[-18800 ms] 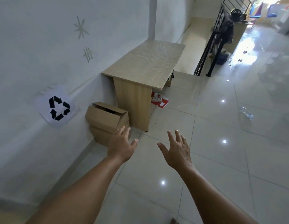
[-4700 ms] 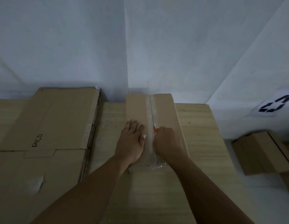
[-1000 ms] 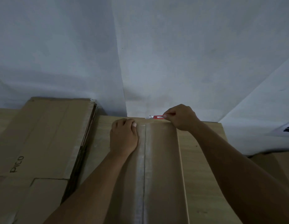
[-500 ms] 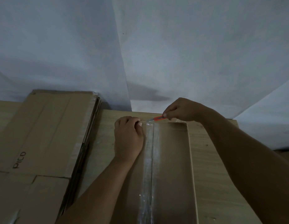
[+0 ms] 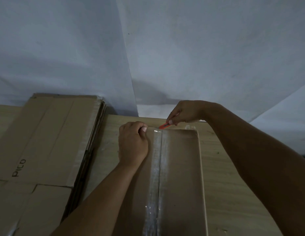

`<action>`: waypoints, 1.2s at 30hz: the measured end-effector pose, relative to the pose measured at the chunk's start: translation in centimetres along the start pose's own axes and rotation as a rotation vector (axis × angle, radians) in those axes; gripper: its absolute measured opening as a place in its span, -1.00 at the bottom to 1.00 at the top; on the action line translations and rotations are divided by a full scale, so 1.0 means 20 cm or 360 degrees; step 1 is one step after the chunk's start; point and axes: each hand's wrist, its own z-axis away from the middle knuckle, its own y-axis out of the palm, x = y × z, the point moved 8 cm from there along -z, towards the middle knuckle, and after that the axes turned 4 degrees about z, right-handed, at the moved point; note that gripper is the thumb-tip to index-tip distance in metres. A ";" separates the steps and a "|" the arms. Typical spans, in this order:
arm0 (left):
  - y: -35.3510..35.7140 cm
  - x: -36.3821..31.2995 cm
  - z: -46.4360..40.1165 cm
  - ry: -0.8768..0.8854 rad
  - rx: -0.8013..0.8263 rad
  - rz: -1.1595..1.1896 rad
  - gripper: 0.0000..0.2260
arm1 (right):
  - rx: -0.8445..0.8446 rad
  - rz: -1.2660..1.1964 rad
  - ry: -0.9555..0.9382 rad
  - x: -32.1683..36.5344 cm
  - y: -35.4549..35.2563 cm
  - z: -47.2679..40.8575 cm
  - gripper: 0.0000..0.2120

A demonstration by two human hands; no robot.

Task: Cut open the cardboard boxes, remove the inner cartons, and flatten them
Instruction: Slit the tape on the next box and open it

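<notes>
Dim light, pale wall, wooden table against it

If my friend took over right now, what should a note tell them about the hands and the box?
Left hand: curled, holding the far end of the taped box steady on the table.
Right hand: fingers pinch the orange cutter at the far end of the tape seam.
Flattened cardboard is stacked on the left.
Done: some boxes flattened.
Left: finish cutting the tape, open this box, take out any inner cartons, flatten it.
</notes>
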 end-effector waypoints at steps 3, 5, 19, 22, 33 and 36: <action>0.02 0.00 0.00 -0.0024 0.0051 -0.0081 -0.89 | 0.0023 -0.0024 0.0001 -0.04 0.00 -0.01 -0.86; 0.03 0.00 0.00 -0.0035 0.0065 -0.0097 -0.87 | 0.0042 -0.0041 0.0005 -0.07 0.00 -0.01 -0.88; 0.06 -0.05 0.03 0.0031 0.0102 -0.0152 -0.81 | 0.0057 -0.0004 0.0092 -0.26 0.00 0.18 -0.85; 0.06 -0.06 0.04 0.0034 0.0113 -0.0193 -0.78 | 0.0001 -0.0002 0.0144 -0.34 -0.01 0.24 -0.84; 0.05 -0.05 0.05 0.0123 0.0016 -0.0054 -0.83 | -0.0870 -0.0789 0.0418 -0.61 0.28 0.40 -0.61; -0.02 -0.09 0.06 0.0228 -0.0015 0.0100 -0.87 | -0.1284 -0.0753 0.0491 -0.57 0.39 0.53 -0.58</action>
